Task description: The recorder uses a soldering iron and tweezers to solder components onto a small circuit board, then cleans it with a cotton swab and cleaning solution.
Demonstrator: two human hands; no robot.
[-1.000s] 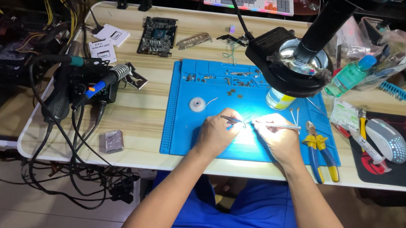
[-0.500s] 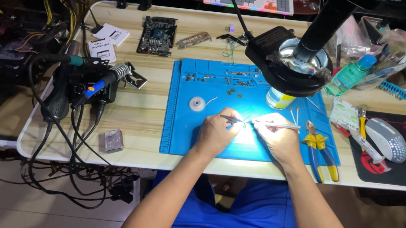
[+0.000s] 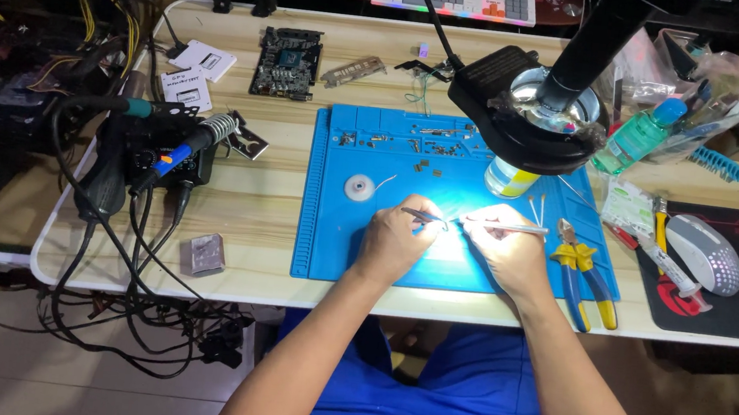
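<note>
Left hand: resting on the blue work mat, fingers closed around dark tweezers whose tips point toward 3 o'clock. Right hand: resting on the same mat just at 3 o'clock of the left hand, fingers pinched on a slim silver tool whose tip points toward 9 o'clock. Tips of both tools nearly meeting over the brightly lit patch of mat between the hands; part held there too small to make out.

Around the hands:
- At 12 o'clock: black magnifier lamp head on a dark arm, hanging above the upper right part of the mat.
- Below the lamp head: small jar with yellow label, standing on the mat.
- At 10 o'clock of the left hand: small white round disc, lying on the mat.
- At 3 o'clock of the right hand: pliers with yellow and blue handles, lying at the mat's right edge.
- Farther toward 3 o'clock: white mouse on a black pad.
- At 9 o'clock, well apart: soldering station with cables, on the wooden table.
- At 11 o'clock, at the table's far side: dark circuit board.
</note>
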